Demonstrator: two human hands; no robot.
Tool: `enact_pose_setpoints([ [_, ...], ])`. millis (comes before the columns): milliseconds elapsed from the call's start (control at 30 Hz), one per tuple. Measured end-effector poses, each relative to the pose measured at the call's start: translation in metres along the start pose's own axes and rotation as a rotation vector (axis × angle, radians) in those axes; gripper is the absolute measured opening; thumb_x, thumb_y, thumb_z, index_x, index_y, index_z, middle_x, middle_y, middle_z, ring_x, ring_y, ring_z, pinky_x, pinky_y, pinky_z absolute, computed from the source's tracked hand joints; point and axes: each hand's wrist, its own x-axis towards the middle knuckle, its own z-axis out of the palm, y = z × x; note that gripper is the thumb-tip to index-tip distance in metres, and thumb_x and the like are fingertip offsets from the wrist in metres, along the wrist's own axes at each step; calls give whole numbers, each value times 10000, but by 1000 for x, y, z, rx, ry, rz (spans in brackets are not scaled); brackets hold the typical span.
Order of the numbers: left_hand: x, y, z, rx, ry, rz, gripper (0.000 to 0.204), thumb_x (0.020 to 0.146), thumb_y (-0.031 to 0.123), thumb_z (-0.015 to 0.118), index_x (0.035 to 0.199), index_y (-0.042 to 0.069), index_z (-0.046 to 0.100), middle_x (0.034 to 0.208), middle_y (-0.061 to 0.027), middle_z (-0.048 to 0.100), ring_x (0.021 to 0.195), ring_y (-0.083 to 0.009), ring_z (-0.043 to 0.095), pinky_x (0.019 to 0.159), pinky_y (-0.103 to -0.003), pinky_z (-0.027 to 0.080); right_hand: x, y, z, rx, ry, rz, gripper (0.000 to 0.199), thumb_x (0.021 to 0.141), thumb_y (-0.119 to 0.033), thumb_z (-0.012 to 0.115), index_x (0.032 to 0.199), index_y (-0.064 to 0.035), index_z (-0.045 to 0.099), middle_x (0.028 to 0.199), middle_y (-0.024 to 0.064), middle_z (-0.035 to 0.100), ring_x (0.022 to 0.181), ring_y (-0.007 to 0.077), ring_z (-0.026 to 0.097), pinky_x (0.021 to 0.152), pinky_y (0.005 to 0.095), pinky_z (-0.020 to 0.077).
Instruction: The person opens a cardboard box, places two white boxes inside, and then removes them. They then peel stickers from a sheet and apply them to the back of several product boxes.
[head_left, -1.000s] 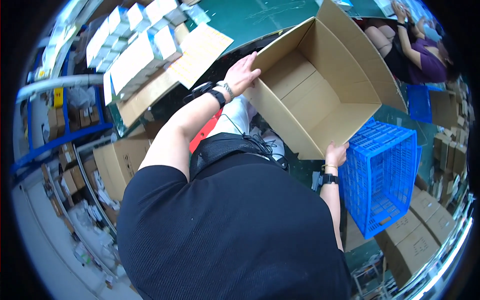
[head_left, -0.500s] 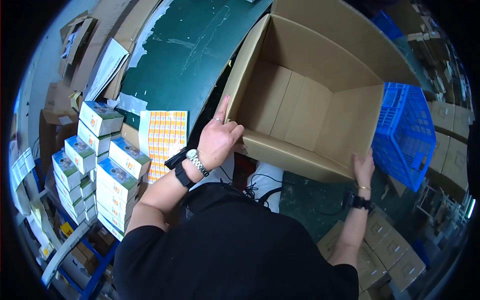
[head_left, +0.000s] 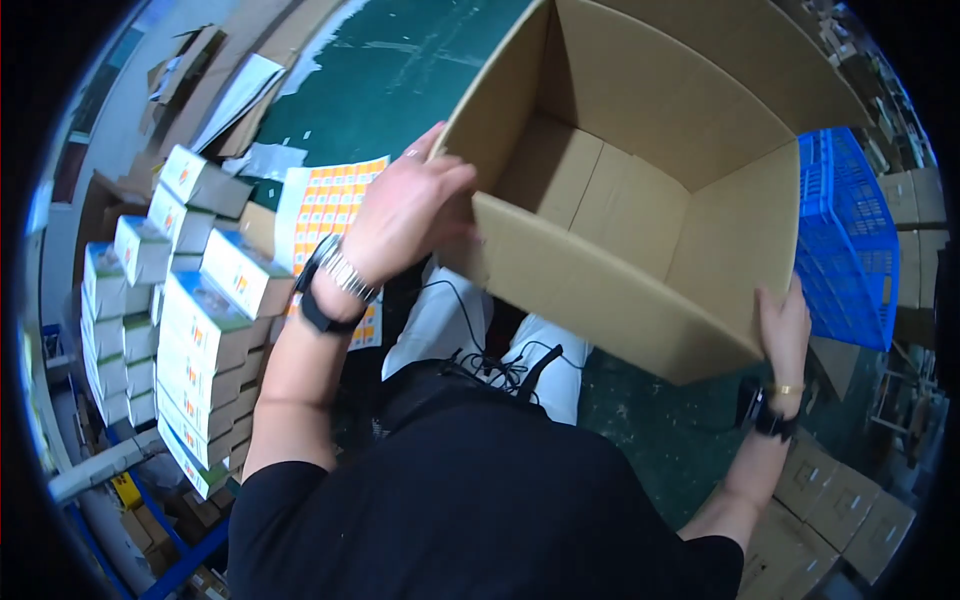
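Observation:
A large brown cardboard box (head_left: 590, 285), open at the top and with nothing seen inside, is tilted in front of me. My left hand (head_left: 405, 215) grips its near left corner, the fingers bent round the edge and partly hidden. At the near right corner my right hand (head_left: 785, 325) holds the wall, the thumb on the inner side and the other fingers out of sight behind the cardboard. Just left of my left hand lies a sheet of orange and white stickers (head_left: 325, 215).
Stacks of small white printed boxes (head_left: 195, 350) stand at the left beside the green tabletop (head_left: 400, 75). A blue plastic crate (head_left: 850, 230) sits right of the carton. Closed brown cartons (head_left: 835, 500) are on the floor at lower right, and a metal rail (head_left: 105, 470) runs at lower left.
The cardboard box has come nearer and shifted right, tilting more, with both hands moving along on it. My left hand's pointing finger has bent in. The view has also shifted.

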Motion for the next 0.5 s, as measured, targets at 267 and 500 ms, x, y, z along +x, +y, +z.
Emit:
enact_pose_setpoints([
  [267, 9, -6, 33, 122, 217, 104, 728, 758, 421, 924, 1351, 101, 650, 1377, -119, 668, 1354, -380, 564, 1128, -430, 501, -90, -55, 17, -55, 297, -546, 754, 979, -466, 736, 1576, -75, 494, 1620, 218, 490, 1506, 386, 452, 1270, 544, 299],
  [500, -130, 65, -107, 208, 267, -48, 613, 926, 408, 809, 1429, 109, 628, 1432, -130, 661, 1326, -357, 620, 1090, -449, 534, -110, -93, 51, -102, 318, -664, 782, 943, -436, 792, 1576, -77, 505, 1612, 177, 519, 1505, 351, 466, 1289, 544, 273],
])
